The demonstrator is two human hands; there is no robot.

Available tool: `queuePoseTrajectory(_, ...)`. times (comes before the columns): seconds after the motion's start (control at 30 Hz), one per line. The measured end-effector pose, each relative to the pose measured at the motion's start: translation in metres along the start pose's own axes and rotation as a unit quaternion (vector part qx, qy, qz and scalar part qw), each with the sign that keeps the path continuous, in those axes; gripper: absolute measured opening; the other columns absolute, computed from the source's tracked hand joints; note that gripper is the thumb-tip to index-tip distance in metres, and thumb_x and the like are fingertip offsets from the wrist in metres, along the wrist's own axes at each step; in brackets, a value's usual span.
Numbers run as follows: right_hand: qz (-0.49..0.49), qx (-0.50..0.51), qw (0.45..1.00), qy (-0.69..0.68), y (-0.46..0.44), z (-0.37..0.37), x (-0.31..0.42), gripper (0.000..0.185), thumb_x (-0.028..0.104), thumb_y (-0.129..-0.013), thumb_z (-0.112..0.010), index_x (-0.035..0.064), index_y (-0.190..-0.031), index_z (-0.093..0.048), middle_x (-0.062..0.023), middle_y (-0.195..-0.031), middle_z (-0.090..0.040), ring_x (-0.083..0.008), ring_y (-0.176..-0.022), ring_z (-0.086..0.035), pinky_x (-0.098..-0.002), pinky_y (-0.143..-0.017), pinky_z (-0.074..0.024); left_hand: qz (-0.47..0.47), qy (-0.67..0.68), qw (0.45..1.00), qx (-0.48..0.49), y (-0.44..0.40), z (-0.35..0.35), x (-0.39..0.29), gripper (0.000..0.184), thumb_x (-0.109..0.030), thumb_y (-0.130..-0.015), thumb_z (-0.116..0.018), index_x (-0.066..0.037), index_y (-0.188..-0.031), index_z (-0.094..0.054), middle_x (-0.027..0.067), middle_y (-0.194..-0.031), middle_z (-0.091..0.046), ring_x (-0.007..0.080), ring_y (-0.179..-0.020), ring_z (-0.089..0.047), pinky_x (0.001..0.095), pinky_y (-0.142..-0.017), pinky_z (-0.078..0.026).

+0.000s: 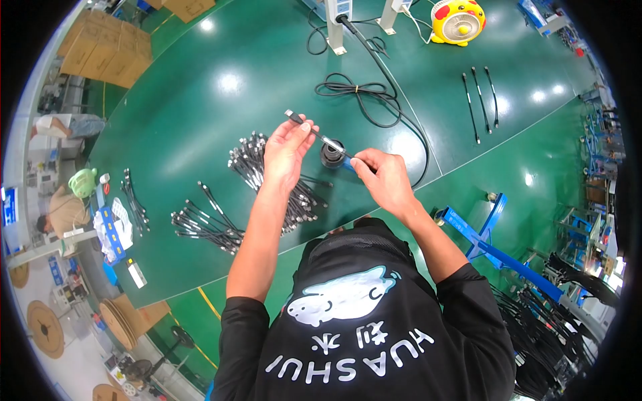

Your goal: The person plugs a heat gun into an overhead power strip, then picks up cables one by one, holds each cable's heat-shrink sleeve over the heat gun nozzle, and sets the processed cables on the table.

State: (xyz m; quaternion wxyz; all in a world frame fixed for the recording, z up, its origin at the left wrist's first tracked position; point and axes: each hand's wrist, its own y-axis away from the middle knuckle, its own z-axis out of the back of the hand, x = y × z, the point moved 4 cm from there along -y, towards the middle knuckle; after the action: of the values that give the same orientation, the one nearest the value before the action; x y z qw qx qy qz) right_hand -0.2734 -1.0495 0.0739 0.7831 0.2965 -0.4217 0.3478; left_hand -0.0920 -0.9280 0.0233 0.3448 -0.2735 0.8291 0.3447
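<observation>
A short black cable (pixel 319 136) with a white label is stretched between my two hands. My left hand (pixel 287 152) pinches it near the connector end, which sticks out past the fingertips. My right hand (pixel 386 175) grips the other end, mostly hidden by the fingers. Behind the cable, on the green table (pixel 194 127), is a round black object with a blue body (pixel 332 155), partly covered. A pile of short black cables (pixel 304 208) lies by my left wrist and partly beneath it. Another cable bundle (pixel 207 224) is to its left.
Three separate cables (pixel 481 100) lie at the far right. A coiled black cord (pixel 358 90) and a yellow toy-like fan (pixel 459 21) are toward the back. More cables (pixel 134 200) lie near the left edge. A blue metal stand (pixel 501 250) stands right of the table. Another person (pixel 67 210) is at far left.
</observation>
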Motion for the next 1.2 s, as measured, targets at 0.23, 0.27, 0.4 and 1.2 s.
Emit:
queuePoseTrajectory(0.23, 0.004, 0.005, 1.0, 0.001, -0.0002, -0.0008, -0.0003, 0.021, 0.017, -0.093, -0.067, -0.0036, -0.095, -0.072, -0.0186, -0.074, -0.069, -0.0288, -0.062, -0.066, -0.039, -0.061, -0.0504, -0.001, 0.002, 1.0, -0.002, 0.0019, 0.0001, 0.0009, 0.029, -0.004, -0.094, -0.074, 0.001, -0.12, -0.062, 0.0099, -0.108, -0.07, 0.0207, -0.1, -0.071, 0.0293, -0.087, -0.058)
queuePoseTrajectory(0.27, 0.004, 0.005, 1.0, 0.001, -0.0002, -0.0007, 0.0, 0.021, 0.017, -0.093, -0.067, -0.0036, -0.095, -0.072, -0.0186, -0.074, -0.069, -0.0288, -0.062, -0.066, -0.039, -0.061, -0.0504, -0.002, 0.002, 1.0, 0.0, 0.0018, 0.0005, 0.0011, 0.029, -0.004, -0.094, -0.074, 0.001, -0.12, -0.062, 0.0099, -0.108, -0.07, 0.0206, -0.1, -0.071, 0.0293, -0.087, -0.058)
queuePoseTrajectory(0.4, 0.011, 0.006, 1.0, 0.004, -0.0005, -0.0011, 0.0012, 0.021, 0.017, -0.093, -0.067, -0.0033, -0.095, -0.072, -0.0187, -0.074, -0.069, -0.029, -0.062, -0.066, -0.0391, -0.061, -0.0505, -0.003, 0.006, 1.0, 0.0, 0.0017, 0.0014, 0.0016, 0.03, -0.004, -0.093, -0.074, 0.001, -0.12, -0.062, 0.01, -0.108, -0.07, 0.0205, -0.1, -0.071, 0.0291, -0.086, -0.058)
queuePoseTrajectory(1.2, 0.024, 0.016, 0.999, -0.033, -0.0022, -0.0055, -0.0047, 0.021, 0.016, -0.096, -0.068, -0.0043, -0.097, -0.072, -0.0052, -0.069, -0.063, -0.0081, -0.063, -0.053, -0.0276, -0.058, -0.0451, -0.008, 0.023, 1.0, -0.009, -0.0008, 0.0016, 0.0053, 0.029, -0.004, -0.093, -0.074, 0.002, -0.119, -0.062, 0.0102, -0.105, -0.07, 0.0205, -0.097, -0.071, 0.0288, -0.084, -0.058)
